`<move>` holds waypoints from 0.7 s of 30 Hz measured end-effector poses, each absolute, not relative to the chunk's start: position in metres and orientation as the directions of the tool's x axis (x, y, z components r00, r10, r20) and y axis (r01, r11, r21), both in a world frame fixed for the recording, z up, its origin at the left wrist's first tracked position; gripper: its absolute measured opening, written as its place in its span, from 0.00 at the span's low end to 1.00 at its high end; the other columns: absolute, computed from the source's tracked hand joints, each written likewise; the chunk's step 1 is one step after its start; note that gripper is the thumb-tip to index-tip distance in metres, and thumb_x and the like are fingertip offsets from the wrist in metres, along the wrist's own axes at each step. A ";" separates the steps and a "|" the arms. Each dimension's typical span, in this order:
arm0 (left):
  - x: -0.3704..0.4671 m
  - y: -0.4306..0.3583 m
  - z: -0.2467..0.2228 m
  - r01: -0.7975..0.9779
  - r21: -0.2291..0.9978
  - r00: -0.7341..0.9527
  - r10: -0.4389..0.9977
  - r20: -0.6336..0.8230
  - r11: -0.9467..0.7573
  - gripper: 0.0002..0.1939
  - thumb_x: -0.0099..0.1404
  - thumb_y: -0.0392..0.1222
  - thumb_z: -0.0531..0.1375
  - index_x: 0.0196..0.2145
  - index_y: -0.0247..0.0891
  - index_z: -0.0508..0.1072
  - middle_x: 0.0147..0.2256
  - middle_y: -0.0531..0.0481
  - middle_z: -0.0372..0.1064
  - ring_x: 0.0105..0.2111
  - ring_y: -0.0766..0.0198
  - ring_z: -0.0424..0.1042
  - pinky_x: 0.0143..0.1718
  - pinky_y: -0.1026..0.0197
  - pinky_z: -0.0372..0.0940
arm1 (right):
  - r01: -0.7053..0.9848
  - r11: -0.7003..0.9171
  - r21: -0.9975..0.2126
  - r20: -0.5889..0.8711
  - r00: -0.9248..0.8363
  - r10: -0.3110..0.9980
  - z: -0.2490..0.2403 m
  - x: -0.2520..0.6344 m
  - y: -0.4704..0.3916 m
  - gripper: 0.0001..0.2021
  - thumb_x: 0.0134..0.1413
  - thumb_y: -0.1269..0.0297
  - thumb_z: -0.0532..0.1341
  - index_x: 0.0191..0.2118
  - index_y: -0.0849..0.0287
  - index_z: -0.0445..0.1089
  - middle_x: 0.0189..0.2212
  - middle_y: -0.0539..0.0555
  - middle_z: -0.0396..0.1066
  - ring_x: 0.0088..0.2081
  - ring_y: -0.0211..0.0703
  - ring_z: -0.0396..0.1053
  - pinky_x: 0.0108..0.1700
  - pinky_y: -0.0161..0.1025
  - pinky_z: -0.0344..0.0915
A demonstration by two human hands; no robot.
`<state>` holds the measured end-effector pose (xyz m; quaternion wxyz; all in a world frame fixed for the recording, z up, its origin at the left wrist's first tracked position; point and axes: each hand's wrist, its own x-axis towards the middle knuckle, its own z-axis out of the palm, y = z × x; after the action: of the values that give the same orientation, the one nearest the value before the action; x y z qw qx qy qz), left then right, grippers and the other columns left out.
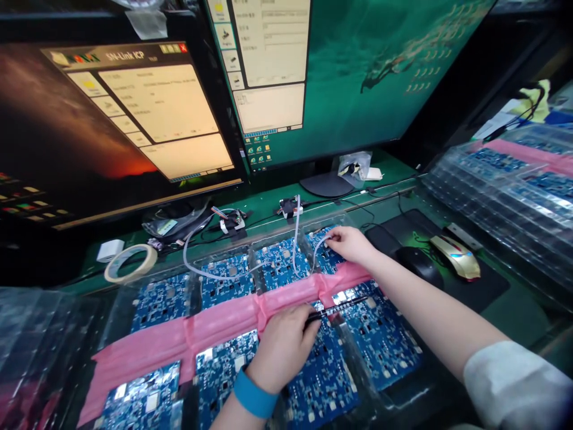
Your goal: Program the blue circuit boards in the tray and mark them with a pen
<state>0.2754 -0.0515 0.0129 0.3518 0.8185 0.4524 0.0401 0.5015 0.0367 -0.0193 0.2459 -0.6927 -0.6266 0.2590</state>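
Observation:
My left hand (286, 343), wearing a blue wristband, is closed around slim black tweezers (333, 310) with white markings. Their thin tip points right, above the circuit boards. Farther back, my right hand (350, 243) pinches the end of a thin pale cable (317, 248) at a blue circuit board (329, 263) in the back row. The contact between plug and board is hidden by the fingers. A second pale cable (219, 277) curves down onto another blue board (226, 272). Several boards lie in a clear plastic tray, with pink foam strips (224, 318) running between the rows.
Two monitors (358, 71) stand behind the tray. Small adapter boards (233, 222) sit at their foot, near a tape roll (131, 263). At right are a black mouse (418, 267), a gold mouse (456, 257) and stacked clear trays (501, 203). More clear trays (40, 340) stand at left.

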 end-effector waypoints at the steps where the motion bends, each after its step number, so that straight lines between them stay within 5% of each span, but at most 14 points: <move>1: 0.275 -0.052 0.013 0.712 0.613 0.588 0.768 -0.254 -0.342 0.12 0.61 0.46 0.48 0.39 0.42 0.67 0.36 0.52 0.67 0.35 0.62 0.65 0.36 0.61 0.59 | 0.745 -0.085 -0.662 -0.046 0.073 0.996 -0.019 0.501 0.036 0.07 0.43 0.66 0.57 0.29 0.59 0.70 0.21 0.49 0.68 0.24 0.37 0.64 0.26 0.32 0.56; 21: 0.274 -0.055 0.014 0.704 0.611 0.602 0.759 -0.246 -0.361 0.12 0.61 0.44 0.48 0.38 0.42 0.67 0.36 0.51 0.67 0.37 0.60 0.65 0.38 0.60 0.59 | 0.790 0.038 -0.612 0.023 -0.029 0.999 -0.020 0.499 0.034 0.06 0.44 0.69 0.56 0.29 0.59 0.70 0.24 0.50 0.67 0.27 0.38 0.63 0.29 0.33 0.57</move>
<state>0.2745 -0.0555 0.0143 0.3494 0.8241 0.4441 0.0393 0.4988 0.0341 -0.0196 0.2334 -0.6564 -0.6814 0.2245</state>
